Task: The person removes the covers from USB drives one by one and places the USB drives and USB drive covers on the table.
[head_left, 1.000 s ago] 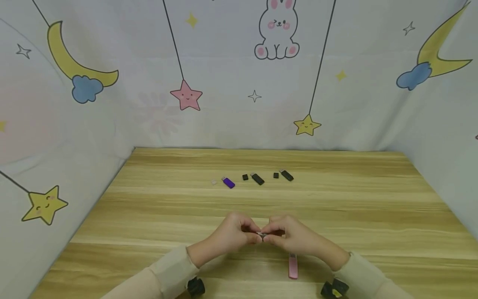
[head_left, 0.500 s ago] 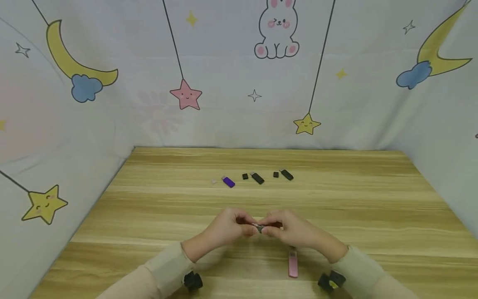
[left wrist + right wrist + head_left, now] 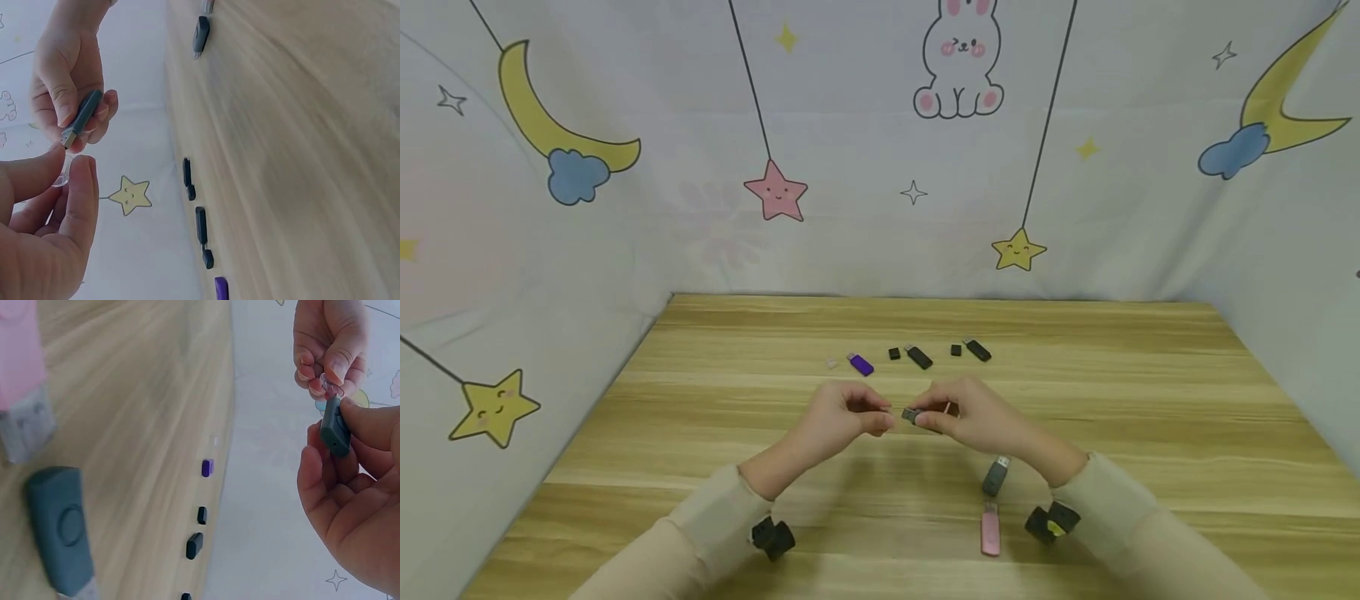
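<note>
Grey drive [image 3: 85, 111] is being pinched by right hand [image 3: 976, 414], clear cap [image 3: 61, 180] by left hand [image 3: 841, 419]; three drives [image 3: 919, 357] are lying uncapped, two nearer drives [image 3: 990, 535] seemingly remaining.

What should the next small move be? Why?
Probably lay the clear cap on the table near the purple drive. The left hand pinches that cap; the right hand grips the grey-green drive, its connector bare. Both black drives and the purple one lie uncapped, caps beside them.

Drives [image 3: 996, 477] on table [image 3: 737, 417] — before and behind fingers [image 3: 876, 423]
</note>
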The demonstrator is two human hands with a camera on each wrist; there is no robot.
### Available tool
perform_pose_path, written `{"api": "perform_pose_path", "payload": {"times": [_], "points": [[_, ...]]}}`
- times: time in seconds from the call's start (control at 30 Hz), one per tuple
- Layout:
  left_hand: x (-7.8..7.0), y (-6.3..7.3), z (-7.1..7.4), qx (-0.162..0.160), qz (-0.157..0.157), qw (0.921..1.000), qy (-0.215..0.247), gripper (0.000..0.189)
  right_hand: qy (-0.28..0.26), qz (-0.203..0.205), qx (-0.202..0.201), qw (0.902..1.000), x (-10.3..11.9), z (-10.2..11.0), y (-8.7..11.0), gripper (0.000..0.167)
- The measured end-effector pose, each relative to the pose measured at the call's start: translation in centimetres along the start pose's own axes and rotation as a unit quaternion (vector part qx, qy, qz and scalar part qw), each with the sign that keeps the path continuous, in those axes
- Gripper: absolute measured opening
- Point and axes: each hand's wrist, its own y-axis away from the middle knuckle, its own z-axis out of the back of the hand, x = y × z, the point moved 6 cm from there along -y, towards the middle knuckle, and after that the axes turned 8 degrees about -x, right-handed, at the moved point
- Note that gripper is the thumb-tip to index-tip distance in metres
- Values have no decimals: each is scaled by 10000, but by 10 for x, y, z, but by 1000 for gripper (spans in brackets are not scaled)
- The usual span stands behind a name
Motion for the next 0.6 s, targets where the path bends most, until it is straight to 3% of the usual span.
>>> {"api": "perform_pose_path", "payload": {"times": [0.3,0.6], "points": [[-2,-9,25,-597,-158,9978,-240,11,12,-324,-109,9994,-2,5,-26,19],[10,-16,40,-824,212,9958,-323,13,-128,-1002,-141,9948,-15,-6,-47,25]]}}
